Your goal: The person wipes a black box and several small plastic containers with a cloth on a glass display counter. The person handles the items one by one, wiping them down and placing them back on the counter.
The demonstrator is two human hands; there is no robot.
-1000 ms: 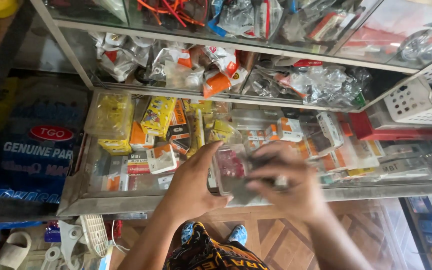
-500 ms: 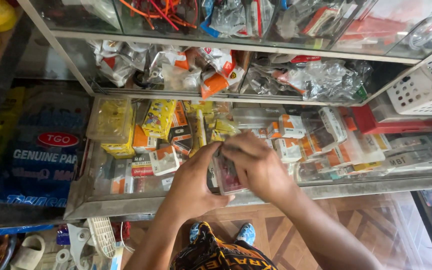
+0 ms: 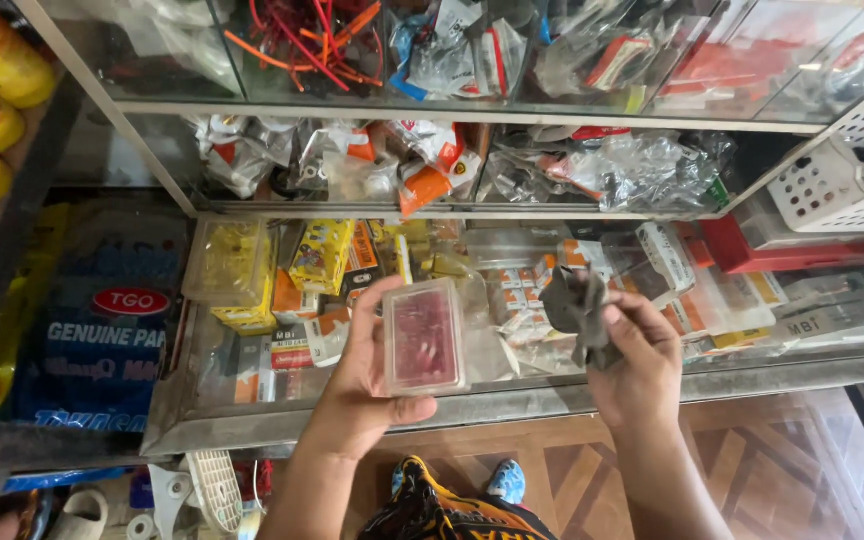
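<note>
- My left hand [image 3: 367, 385] has its grip closed around a small clear plastic box [image 3: 424, 338] with something reddish inside, thumb across the bottom edge and fingers behind it. I'm holding it up in front of the glass display case [image 3: 512, 405].
- My right hand [image 3: 642, 365] is pinched shut on a crumpled dark grey rag [image 3: 580, 305], which hangs just to the right of the box without touching it.
- The box looks light and stiff, with hard smooth walls, so I'd guess it's a bit slippery and could crack if squeezed. The long edges seem like the safest place to hold it.
- The rag is soft and floppy, so any bunched-up bit works as a handhold.
- Can't really make out what the red stuff in the box is; the plastic is cloudy and glare doesn't help.
- Shelves behind the glass are crammed with yellow and orange packets [image 3: 322, 255] and clear bags [image 3: 642, 170], mostly a blur through reflections.
- A white perforated basket [image 3: 832, 190] is cut off at the right edge.
</note>
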